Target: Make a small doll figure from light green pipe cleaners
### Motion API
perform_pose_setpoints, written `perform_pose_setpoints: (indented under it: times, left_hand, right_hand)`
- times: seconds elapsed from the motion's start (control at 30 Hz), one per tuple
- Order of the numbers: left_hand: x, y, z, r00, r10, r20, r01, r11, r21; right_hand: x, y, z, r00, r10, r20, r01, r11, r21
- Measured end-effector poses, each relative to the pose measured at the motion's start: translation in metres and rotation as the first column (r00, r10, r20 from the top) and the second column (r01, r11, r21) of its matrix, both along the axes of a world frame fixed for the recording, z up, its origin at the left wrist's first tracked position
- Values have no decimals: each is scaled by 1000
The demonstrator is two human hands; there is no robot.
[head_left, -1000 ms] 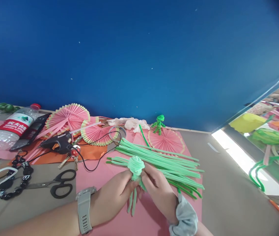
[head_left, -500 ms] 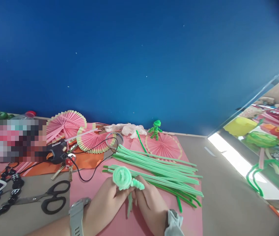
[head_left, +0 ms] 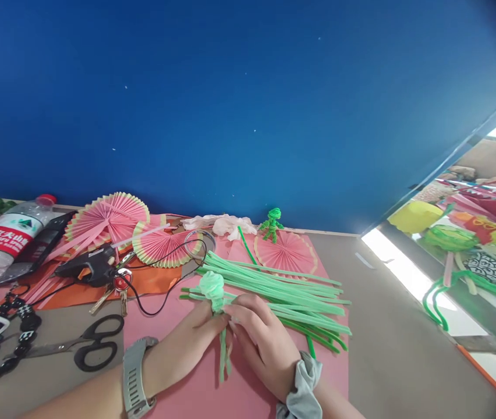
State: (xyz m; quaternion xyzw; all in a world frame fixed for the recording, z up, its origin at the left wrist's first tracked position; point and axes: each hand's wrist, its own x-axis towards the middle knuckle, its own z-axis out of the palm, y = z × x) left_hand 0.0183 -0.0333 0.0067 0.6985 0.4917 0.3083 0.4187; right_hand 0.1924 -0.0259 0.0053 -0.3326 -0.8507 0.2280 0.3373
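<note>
A pale green pipe cleaner figure [head_left: 212,286] with a coiled round head stands up between my hands, its loose ends hanging below. My left hand [head_left: 187,343] wears a grey watch and is closed on the figure below its head. From the right, my right hand [head_left: 262,337], with a grey scrunchie at the wrist, pinches the same piece with fingertips close to the left thumb. Behind them a bundle of green pipe cleaners [head_left: 274,291] lies on pink paper [head_left: 178,401]. A finished-looking green figure [head_left: 273,224] stands by the blue wall.
Black-handled scissors [head_left: 95,343], a beaded strap [head_left: 25,334], keys [head_left: 122,280] and a black glue gun [head_left: 91,265] lie at the left. Farther back are a bottle [head_left: 7,238] and pink paper fans [head_left: 167,244]. Colourful crafts [head_left: 453,238] show at the right.
The coiled head has tilted from facing the camera to upright. My right hand has turned, its fingers now across the piece. The short twisted arm no longer shows at the right. The view shifted slightly.
</note>
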Motion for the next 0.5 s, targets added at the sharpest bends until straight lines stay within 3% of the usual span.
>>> perform_pose_setpoints:
  times: [0.13,0.33,0.5]
  left_hand:
    - [-3,-2,7,991,-74,111,80,996,-46]
    - [-3,-9,-4,999,-50,-20,52,992,116]
    - [2,-11,-12,987,-32,-157,48,994,102]
  right_hand:
    - [2,3,-2,991,-30,133,20,997,79]
    - [1,1,-9,984,-94,153,77,990,116]
    - [-4,0,-7,985,-109,130,107,994,28]
